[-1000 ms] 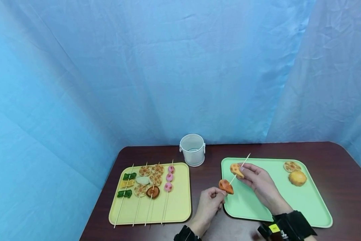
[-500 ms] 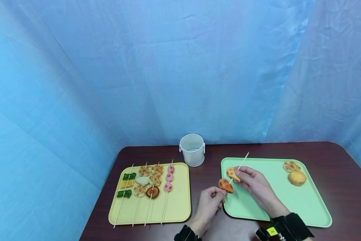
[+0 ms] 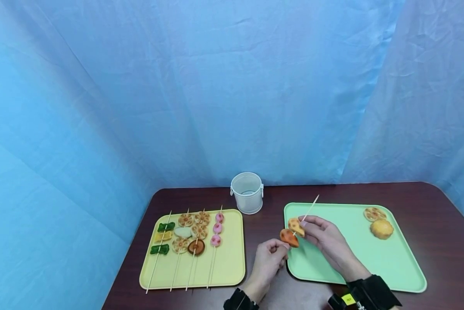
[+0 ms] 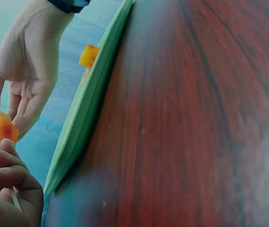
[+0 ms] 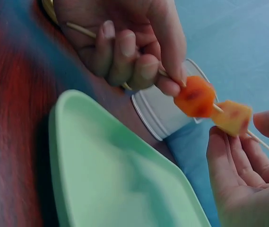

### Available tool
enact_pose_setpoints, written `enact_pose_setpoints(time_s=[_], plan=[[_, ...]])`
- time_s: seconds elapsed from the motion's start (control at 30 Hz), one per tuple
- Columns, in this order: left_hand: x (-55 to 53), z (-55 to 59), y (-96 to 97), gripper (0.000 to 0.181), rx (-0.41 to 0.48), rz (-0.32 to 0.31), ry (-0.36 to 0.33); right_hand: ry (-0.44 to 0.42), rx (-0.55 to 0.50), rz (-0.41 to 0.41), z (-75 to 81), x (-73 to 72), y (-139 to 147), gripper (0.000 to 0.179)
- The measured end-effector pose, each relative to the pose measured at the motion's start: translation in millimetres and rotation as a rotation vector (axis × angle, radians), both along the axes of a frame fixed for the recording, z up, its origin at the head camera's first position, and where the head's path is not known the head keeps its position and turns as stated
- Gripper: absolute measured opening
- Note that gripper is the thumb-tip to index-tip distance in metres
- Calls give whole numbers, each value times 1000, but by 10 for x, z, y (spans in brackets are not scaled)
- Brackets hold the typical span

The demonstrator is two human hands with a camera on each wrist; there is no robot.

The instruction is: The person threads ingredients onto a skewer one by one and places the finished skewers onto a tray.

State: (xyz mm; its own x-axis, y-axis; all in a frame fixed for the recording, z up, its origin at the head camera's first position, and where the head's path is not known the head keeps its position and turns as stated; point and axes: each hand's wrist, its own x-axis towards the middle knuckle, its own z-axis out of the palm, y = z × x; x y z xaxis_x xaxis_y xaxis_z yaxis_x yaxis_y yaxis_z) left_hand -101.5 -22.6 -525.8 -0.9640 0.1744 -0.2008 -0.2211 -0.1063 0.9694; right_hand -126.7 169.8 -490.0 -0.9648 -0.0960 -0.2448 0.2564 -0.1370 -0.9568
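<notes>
My left hand (image 3: 267, 263) grips the lower part of a thin wooden skewer (image 3: 311, 207), which slants up to the right over the green tray's left edge. Just above those fingers an orange, brown-marked toy food piece (image 3: 289, 238) is threaded on it. My right hand (image 3: 329, 244) pinches a yellow, brown-spotted food piece (image 3: 295, 226) threaded higher on the same skewer. A short bit of bare stick shows between the two pieces in the right wrist view, and the pointed end sticks out past the right fingers. The left palm partly hides the skewer's lower end.
The green tray (image 3: 356, 271) holds a lotus root slice (image 3: 375, 214) and a round yellow piece (image 3: 382, 229) at its right. On the left, a yellow tray (image 3: 232, 271) bears several filled skewers. A white bucket (image 3: 247, 193) stands between them at the back.
My right hand has slid the yellow piece down the skewer, leftward and toward me, close to the orange piece. My left hand has stayed nearly still, gripping the stick.
</notes>
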Motion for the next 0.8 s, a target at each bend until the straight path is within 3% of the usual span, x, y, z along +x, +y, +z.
enact_pose_setpoints(time_s=[0.23,0.5,0.63,0.8], plan=[[-3,9,-48,21,-36,29,7,65,16,-3,46,-8,235,67],[-17,-4,-121,13,-50,29,3,130,42,-35,172,0,732,55],[-22,-7,-137,14,-50,34,13,182,178,-47,248,39,987,46],[-29,-4,-144,16,-55,45,28,152,449,-34,332,81,1285,53]])
